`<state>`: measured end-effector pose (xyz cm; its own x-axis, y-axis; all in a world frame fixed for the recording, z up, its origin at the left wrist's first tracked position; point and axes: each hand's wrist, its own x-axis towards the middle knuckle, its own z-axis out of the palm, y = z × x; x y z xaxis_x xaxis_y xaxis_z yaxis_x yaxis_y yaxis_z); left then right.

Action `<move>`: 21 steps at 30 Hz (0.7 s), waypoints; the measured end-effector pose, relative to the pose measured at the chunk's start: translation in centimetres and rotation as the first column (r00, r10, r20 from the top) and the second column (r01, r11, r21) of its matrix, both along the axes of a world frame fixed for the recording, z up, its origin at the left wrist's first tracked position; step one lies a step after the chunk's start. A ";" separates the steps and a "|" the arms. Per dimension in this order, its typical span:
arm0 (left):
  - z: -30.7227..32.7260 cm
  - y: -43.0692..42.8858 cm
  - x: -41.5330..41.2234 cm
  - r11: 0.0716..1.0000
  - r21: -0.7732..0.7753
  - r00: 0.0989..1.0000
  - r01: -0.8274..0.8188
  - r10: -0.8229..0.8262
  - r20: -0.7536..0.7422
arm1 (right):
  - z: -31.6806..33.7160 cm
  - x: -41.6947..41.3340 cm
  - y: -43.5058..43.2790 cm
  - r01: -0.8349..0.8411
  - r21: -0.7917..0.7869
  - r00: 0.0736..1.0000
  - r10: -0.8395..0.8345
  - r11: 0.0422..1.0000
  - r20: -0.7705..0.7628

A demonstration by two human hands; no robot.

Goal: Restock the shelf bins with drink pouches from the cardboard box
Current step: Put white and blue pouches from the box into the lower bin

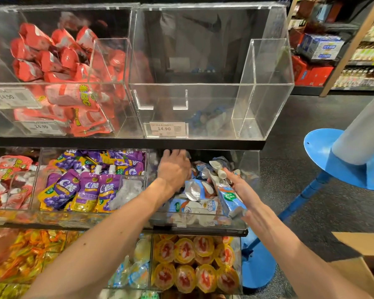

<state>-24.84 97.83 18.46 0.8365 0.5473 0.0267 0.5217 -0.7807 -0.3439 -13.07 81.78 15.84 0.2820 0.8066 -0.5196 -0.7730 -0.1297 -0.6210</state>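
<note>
My left hand (174,169) reaches deep into the middle-row right bin (249,169), fingers spread over the blue-and-white drink pouches (194,203) piled there. What its fingertips touch is hidden under the shelf edge. My right hand (240,186) holds one blue-and-white pouch (229,199) over the same bin, spout pointing away, fingers lying fairly straight along its side. The cardboard box (363,264) shows at the lower right corner. The clear bin above (266,89) is nearly bare, with a few blue pouches at its bottom.
Red pouches fill the top left bin (58,67); purple grape pouches (86,186) lie left of my hands. Jelly cups (194,262) sit in the bottom row. A blue step stool (324,160) stands on the dark floor to the right, with further shelves behind.
</note>
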 end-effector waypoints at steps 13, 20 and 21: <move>-0.7 -0.2 -3.9 0.969 0.217 0.959 -0.120 0.169 -0.227 | 0.2 -1.0 0.6 -0.018 -0.056 1.000 0.018 0.998 0.004; 0.8 -1.4 -4.6 0.989 0.022 0.984 -0.143 0.145 -0.102 | 1.0 -1.1 0.7 -0.047 -0.052 0.997 0.050 0.998 0.053; 1.1 -1.5 -5.1 0.994 -0.042 0.995 -0.101 0.100 -0.018 | 1.2 -1.1 0.7 -0.041 -0.061 0.997 0.045 0.997 0.057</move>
